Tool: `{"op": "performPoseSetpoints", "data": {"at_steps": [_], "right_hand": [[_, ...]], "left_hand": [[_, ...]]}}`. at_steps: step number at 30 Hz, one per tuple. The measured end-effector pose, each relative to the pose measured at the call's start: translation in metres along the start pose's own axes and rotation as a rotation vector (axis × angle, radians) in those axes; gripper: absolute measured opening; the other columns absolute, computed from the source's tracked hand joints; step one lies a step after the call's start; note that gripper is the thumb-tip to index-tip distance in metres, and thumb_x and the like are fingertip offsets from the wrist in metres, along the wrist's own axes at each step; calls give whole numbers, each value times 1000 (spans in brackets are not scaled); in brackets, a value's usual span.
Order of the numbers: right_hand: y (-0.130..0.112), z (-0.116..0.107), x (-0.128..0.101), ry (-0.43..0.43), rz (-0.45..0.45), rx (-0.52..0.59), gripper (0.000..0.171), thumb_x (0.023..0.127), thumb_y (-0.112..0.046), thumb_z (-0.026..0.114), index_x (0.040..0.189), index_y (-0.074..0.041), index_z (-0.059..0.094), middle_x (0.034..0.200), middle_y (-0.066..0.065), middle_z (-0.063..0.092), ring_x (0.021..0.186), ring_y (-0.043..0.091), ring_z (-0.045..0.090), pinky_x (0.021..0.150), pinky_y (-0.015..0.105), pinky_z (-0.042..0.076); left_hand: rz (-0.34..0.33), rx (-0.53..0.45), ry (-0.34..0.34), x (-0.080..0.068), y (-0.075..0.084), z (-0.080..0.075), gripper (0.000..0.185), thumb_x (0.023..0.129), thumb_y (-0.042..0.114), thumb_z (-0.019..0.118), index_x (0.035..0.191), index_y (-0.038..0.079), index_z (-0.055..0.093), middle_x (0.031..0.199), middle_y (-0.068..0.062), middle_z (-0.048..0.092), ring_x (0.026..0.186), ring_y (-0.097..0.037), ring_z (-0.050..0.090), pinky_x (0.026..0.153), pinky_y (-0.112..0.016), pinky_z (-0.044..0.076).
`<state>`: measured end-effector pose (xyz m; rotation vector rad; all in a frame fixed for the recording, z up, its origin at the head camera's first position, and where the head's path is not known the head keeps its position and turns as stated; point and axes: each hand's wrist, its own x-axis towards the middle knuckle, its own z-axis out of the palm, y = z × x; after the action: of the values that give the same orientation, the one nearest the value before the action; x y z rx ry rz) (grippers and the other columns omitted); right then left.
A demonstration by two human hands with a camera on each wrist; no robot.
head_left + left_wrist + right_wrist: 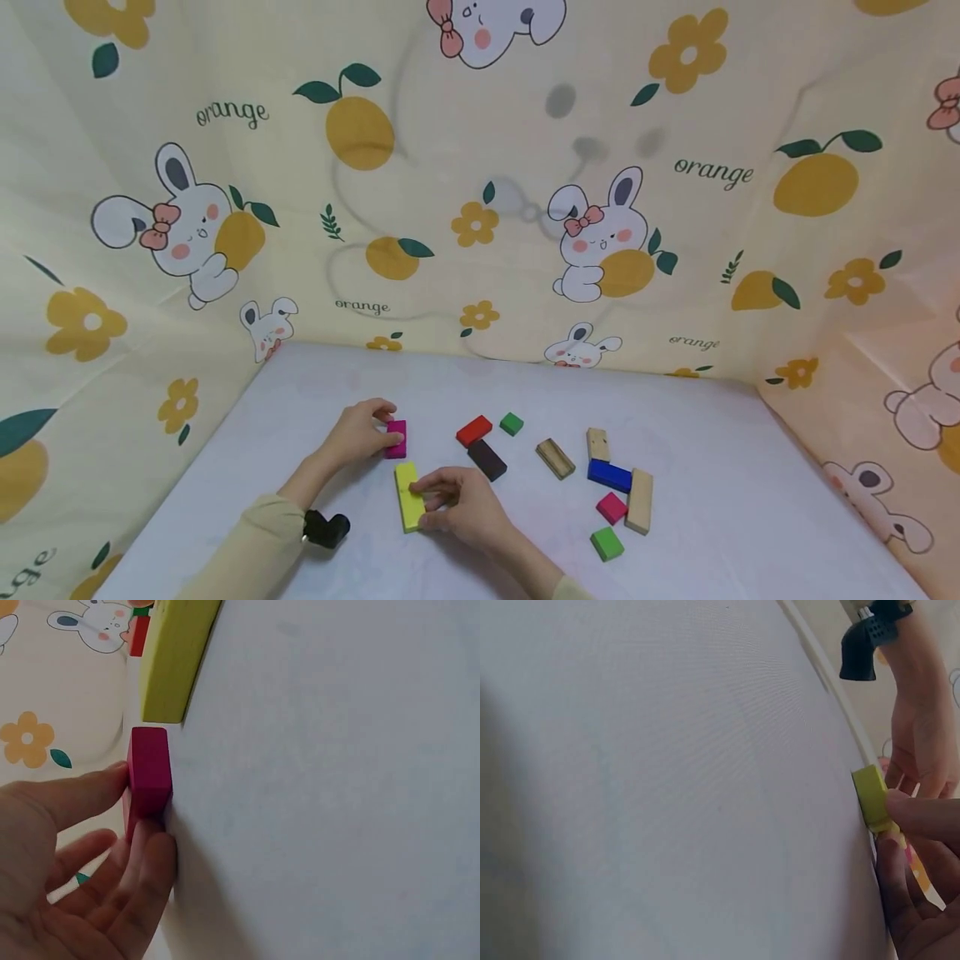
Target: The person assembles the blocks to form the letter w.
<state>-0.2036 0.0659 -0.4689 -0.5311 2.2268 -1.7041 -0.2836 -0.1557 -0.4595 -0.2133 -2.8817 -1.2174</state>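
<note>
In the head view my left hand (358, 433) pinches a short magenta block (398, 448) lying on the table. The left wrist view shows the thumb on one side of that magenta block (150, 761) and fingertips at its far end. Just nearer to me lies a long yellow block (408, 492), its edge held between the thumb and fingers of my right hand (468, 508). From the right wrist, only one end of the yellow block (870, 795) shows beside the thumb. The two blocks are close but apart.
Right of the hands lie a red block (474, 431), a dark brown block (487, 460), a small green block (512, 423) and a hollowed wooden block (555, 459). Farther right, a blue block (610, 476) lies among plain wooden, pink and green ones. A black wrist camera (326, 529) hangs by my left sleeve.
</note>
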Motion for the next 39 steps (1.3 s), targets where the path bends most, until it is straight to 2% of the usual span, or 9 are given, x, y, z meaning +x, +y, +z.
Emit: {"op": "performPoseSetpoints", "data": {"at_steps": [7, 15, 19, 25, 39], "right_hand": [[-1, -3, -5, 2, 13, -6, 37, 74, 8, 82, 105, -11, 75, 100, -3, 72, 80, 18, 65, 70, 22, 52], [-2, -2, -8, 58, 35, -6, 39, 75, 6, 82, 107, -13, 73, 104, -3, 70, 79, 19, 65, 68, 23, 54], [-2, -2, -8, 56, 31, 13, 39, 75, 7, 81, 108, -11, 72, 105, -1, 70, 78, 19, 66, 68, 24, 54], [-1, 0, -8, 63, 16, 21, 42, 73, 11, 81, 108, -9, 71, 104, 0, 71, 77, 20, 66, 68, 23, 54], [0, -2, -7, 55, 22, 5, 41, 74, 10, 80, 109, -11, 71, 105, -1, 70, 79, 20, 66, 68, 25, 55]], "left_hand": [[-33, -49, 14, -11, 4, 2, 42, 82, 15, 81, 117, -1, 64, 103, -10, 66, 80, -18, 58, 67, -31, 54], [-43, -79, 20, -20, 9, 7, 39, 81, 13, 81, 114, -1, 65, 102, -10, 67, 80, -18, 59, 68, -32, 54], [-59, -103, 30, -25, 6, 7, 40, 81, 15, 82, 114, 0, 66, 104, -9, 67, 78, -17, 61, 68, -33, 54], [-101, -191, 21, -30, 3, 8, 42, 81, 16, 82, 116, 0, 65, 107, -12, 66, 67, -15, 61, 61, -29, 55], [-117, -229, 43, -33, 2, 12, 44, 81, 16, 83, 117, 0, 64, 106, -11, 67, 67, -16, 61, 62, -29, 56]]}}
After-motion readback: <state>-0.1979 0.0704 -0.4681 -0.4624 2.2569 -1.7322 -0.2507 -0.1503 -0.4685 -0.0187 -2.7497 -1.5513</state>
